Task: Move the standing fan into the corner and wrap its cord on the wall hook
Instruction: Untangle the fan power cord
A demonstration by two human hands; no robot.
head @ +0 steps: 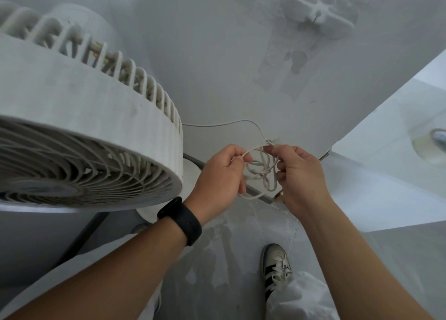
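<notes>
**Several loops gathered, hook at frame centre**

Both hands on the cord [261, 169]: left hand [220, 175] pinching one loop, right hand [299, 175] pinching strands at what looks like the wall hook [270, 142]. Could slip off if tension drops. Fan [84, 138] at left, grille facing lower left; coil hanging roughly vertical.

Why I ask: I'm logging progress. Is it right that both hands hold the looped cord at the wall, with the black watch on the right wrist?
Not quite: the head view shows the black watch on the left wrist. Both the left hand and right hand do hold the looped cord at the wall.
</notes>
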